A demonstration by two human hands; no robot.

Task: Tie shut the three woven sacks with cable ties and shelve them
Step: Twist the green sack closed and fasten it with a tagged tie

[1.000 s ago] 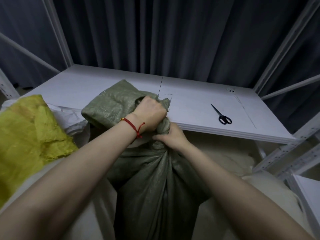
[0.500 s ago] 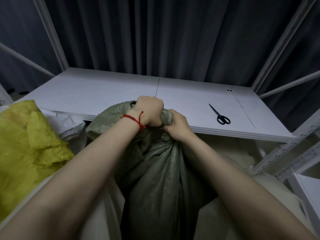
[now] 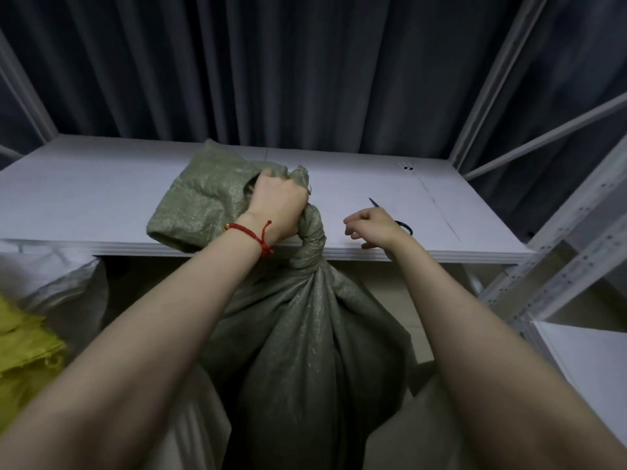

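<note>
Currently only the left hand clamps the twisted neck of the green sack, centre frame, at the front edge of the shelf. Right hand hovers right of it, loosely curled, empty. No cable tie visible. Risk: single grip slackens, twist unwinds, mouth reopens.

one head-worn camera looks forward and down, close over the shelf (wide-angle, edges bowed).
</note>
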